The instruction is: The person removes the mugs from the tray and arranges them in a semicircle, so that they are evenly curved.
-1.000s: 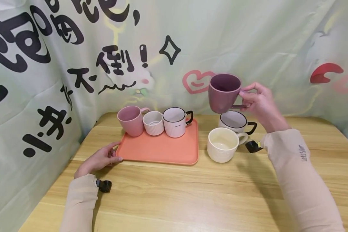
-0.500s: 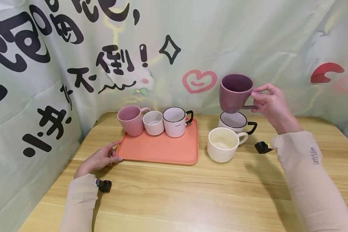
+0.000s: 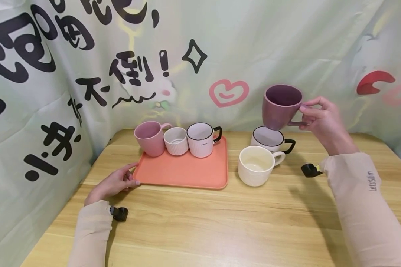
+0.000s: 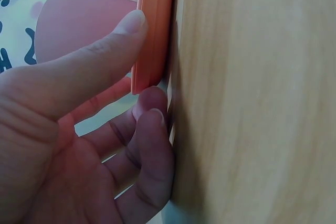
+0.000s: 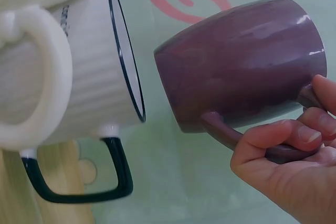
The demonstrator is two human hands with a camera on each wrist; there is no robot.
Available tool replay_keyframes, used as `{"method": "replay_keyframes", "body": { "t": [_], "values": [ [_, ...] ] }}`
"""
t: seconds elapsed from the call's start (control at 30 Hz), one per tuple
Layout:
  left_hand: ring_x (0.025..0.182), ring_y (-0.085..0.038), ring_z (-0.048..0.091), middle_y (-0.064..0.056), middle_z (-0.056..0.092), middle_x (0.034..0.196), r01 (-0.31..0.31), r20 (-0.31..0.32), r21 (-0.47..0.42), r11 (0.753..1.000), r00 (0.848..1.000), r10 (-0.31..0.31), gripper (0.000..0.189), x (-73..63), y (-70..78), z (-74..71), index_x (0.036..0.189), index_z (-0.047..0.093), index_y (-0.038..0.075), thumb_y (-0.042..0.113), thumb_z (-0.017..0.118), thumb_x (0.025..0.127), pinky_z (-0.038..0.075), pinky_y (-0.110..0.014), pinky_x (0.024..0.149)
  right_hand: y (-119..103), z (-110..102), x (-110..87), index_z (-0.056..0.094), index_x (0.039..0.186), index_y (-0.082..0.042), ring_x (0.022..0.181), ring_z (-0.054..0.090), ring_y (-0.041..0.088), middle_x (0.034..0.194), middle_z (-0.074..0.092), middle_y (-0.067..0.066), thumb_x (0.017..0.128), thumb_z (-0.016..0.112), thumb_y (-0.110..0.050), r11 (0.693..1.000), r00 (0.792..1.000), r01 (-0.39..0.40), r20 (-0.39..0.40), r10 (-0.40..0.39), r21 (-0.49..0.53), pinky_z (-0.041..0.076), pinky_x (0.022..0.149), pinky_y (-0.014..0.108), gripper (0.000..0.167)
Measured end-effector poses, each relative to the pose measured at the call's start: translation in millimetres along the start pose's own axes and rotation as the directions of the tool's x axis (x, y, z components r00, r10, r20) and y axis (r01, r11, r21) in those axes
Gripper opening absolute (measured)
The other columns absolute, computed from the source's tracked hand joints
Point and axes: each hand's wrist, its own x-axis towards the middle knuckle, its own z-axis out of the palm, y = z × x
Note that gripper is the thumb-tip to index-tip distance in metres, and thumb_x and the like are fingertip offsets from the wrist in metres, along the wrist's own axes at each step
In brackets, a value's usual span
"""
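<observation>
My right hand [image 3: 324, 120] grips the handle of a purple mug [image 5: 241, 61] and holds it upright in the air at the right. Below it stands a white mug [image 5: 89, 66] with a black rim and black handle, partly hidden behind a cream mug [image 3: 255, 168]. At the front left corner of an orange tray [image 3: 183, 172], my left hand [image 3: 115, 181] holds the edge, thumb on the rim and fingers bent at the side. Along the tray's back sit a pink mug [image 3: 150, 139], a small white ribbed cup [image 3: 176, 144] and another black-rimmed white mug [image 3: 200, 142].
The wooden table [image 3: 200, 222] extends in front of the tray and mugs. A printed cloth [image 3: 280, 40] with black lettering and a pink heart hangs right behind the table and along its left side.
The right hand has carried the purple mug to the right, from left of the black-rimmed mug to above its right side. My left hand has stayed at the tray's corner.
</observation>
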Motion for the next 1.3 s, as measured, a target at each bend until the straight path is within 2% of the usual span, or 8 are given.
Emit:
{"method": "replay_keyframes", "body": {
  "t": [0.13, 0.23, 0.37, 0.53, 0.77, 1.03, 1.3],
  "values": [
    [0.072, -0.02, 0.052, -0.01, 0.053, 0.089, 0.009, -0.015, 0.012, 1.0, 1.0, -0.009, 0.076, -6.1, -2.1, -3.1, 0.153, 0.023, -0.014, 0.007, 0.07, 0.097, 0.048, -0.027, 0.061, 1, 0, 2.6, 0.057, 0.092, -0.004, 0.057, 0.028, 0.019, 0.066, 0.043, 0.005, 0.097, 0.058, 0.011, 1.0, 1.0, 0.007, -0.023, -0.008, -0.022, 0.04, 0.053, 0.032, 0.015],
    [0.07, -0.019, 0.052, -0.01, 0.052, 0.089, 0.005, -0.022, 0.02, 1.0, 1.0, -0.005, 0.076, -10.0, -4.0, -4.9, 0.152, 0.023, -0.015, 0.006, 0.07, 0.097, 0.048, -0.027, 0.06, 1, -1, 5.6, 0.057, 0.091, -0.003, 0.058, 0.025, 0.02, 0.066, 0.044, 0.006, 0.097, 0.058, 0.011, 1.0, 1.0, -0.004, -0.024, 0.004, -0.002, 0.037, 0.053, 0.032, 0.016],
    [0.07, -0.017, 0.051, -0.009, 0.053, 0.088, -0.009, -0.02, 0.014, 1.0, 1.0, 0.009, 0.075, -6.4, -4.1, -3.8, 0.152, 0.024, -0.015, 0.007, 0.07, 0.096, 0.047, -0.027, 0.06, -2, -11, 3.4, 0.057, 0.09, -0.003, 0.062, 0.019, 0.022, 0.065, 0.042, 0.006, 0.098, 0.055, 0.012, 1.0, 0.999, -0.012, -0.043, 0.012, 0.009, 0.034, 0.053, 0.032, 0.017],
    [0.071, -0.017, 0.051, -0.008, 0.052, 0.086, -0.012, -0.016, 0.021, 1.0, 1.0, 0.012, 0.075, -1.5, -3.7, -2.7, 0.152, 0.026, -0.014, 0.007, 0.071, 0.096, 0.048, -0.027, 0.061, -4, -20, -2.1, 0.06, 0.091, -0.004, 0.059, 0.025, 0.021, 0.068, 0.043, 0.006, 0.098, 0.057, 0.01, 0.998, 0.996, -0.015, -0.085, 0.01, -0.056, 0.039, 0.054, 0.033, 0.016],
    [0.071, -0.018, 0.052, -0.009, 0.053, 0.086, -0.01, -0.01, 0.026, 1.0, 1.0, 0.011, 0.076, -0.1, -2.7, -1.8, 0.152, 0.025, -0.014, 0.007, 0.071, 0.096, 0.049, -0.027, 0.061, -4, -30, -6.7, 0.06, 0.092, -0.003, 0.057, 0.032, 0.019, 0.069, 0.044, 0.005, 0.097, 0.06, 0.01, 0.999, 0.995, -0.029, -0.1, 0.026, -0.028, 0.043, 0.053, 0.034, 0.014],
    [0.071, -0.018, 0.051, -0.009, 0.052, 0.087, -0.011, -0.012, 0.034, 0.999, 1.0, 0.011, 0.076, 1.1, -1.4, -0.9, 0.152, 0.026, -0.014, 0.008, 0.071, 0.096, 0.048, -0.027, 0.061, -1, -40, -11.6, 0.062, 0.093, -0.006, 0.058, 0.038, 0.017, 0.074, 0.048, 0.004, 0.096, 0.064, 0.007, 0.995, 0.987, -0.066, -0.153, 0.054, -0.075, 0.045, 0.054, 0.033, 0.013],
    [0.072, -0.019, 0.051, -0.009, 0.052, 0.087, -0.017, -0.01, 0.04, 0.999, 1.0, 0.018, 0.075, 1.4, -0.3, 1.2, 0.151, 0.025, -0.016, 0.006, 0.071, 0.096, 0.048, -0.027, 0.061, 7, -50, -15.3, 0.061, 0.092, -0.005, 0.058, 0.039, 0.018, 0.071, 0.048, 0.004, 0.097, 0.061, 0.009, 0.993, 0.984, -0.099, -0.156, 0.088, -0.062, 0.046, 0.055, 0.034, 0.015]
  ]
}}
